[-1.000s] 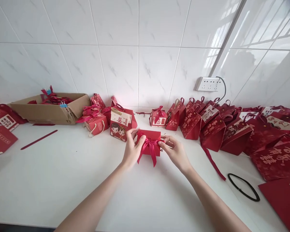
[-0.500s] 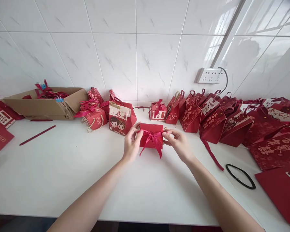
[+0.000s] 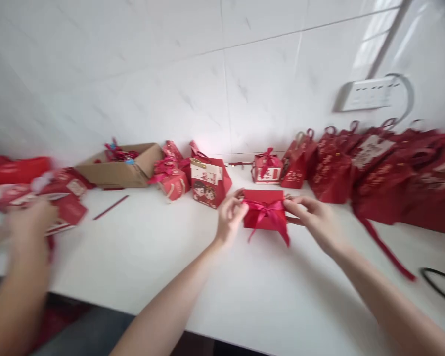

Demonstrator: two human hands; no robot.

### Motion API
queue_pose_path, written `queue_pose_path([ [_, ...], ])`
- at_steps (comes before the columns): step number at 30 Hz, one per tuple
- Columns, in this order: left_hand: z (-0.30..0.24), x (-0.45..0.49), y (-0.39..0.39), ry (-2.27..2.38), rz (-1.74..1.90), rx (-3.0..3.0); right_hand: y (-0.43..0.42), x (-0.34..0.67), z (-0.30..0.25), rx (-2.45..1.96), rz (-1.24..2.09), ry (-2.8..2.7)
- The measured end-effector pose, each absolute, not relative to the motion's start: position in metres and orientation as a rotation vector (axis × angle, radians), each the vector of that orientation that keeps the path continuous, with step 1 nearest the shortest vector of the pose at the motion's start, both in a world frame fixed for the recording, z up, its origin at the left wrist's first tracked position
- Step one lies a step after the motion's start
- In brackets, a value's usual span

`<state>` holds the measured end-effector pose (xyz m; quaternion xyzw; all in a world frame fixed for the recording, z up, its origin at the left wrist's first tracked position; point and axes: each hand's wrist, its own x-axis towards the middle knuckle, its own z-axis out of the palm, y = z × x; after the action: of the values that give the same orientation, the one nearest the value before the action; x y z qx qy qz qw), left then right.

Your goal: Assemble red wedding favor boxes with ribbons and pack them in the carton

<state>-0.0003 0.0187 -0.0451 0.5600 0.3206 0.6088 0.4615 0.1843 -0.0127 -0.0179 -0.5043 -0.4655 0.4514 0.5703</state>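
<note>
1. Head view, centre: a small red cardboard gift box (image 3: 263, 196) stands on the white tabletop (image 3: 215, 287) between the person's two hands, with a shiny crimson ribbon bow (image 3: 266, 210) across its front and the tails hanging down.
2. Head view, left hand: the left hand (image 3: 230, 217) is nearly closed at the box's left side, thumb and fingertips pinching the bow's left end.
3. Head view, right hand: the right hand (image 3: 315, 217) is partly curled at the opposite side, thumb and forefinger nipping the bow's right end.
4. Head view, behind the hands: a red and cream paper box with two cartoon figures (image 3: 206, 188) stands beyond the left hand; a small red house-shaped box with a white label (image 3: 267, 173) stands directly behind the gift box, near the tiled wall (image 3: 193, 89).
5. Head view, right: red wedge-shaped boxes with ribbon loops (image 3: 332, 178) stand crowded together; a flat dark red ribbon strip (image 3: 387, 249) trails before them towards a thin black loop (image 3: 423, 271).
6. Head view, left: an open brown cardboard carton (image 3: 129, 172) holds red ribbons. A co-worker's hand (image 3: 31, 217) is blurred among red packages; its grip cannot be told.
</note>
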Motion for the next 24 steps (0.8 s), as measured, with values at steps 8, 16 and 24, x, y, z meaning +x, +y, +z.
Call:
queue_pose_path([
  [8,-0.042,0.003,0.016,0.85,1.47,1.368,-0.013,0.187,-0.02,-1.257,1.051,-1.12],
  [16,-0.042,0.011,0.012,1.03,1.483,1.359,-0.01,0.189,-0.021,-1.134,1.179,-1.069],
  [24,-0.044,0.013,0.015,0.967,1.481,1.225,-0.01,0.185,-0.022,-1.12,1.132,-1.06],
])
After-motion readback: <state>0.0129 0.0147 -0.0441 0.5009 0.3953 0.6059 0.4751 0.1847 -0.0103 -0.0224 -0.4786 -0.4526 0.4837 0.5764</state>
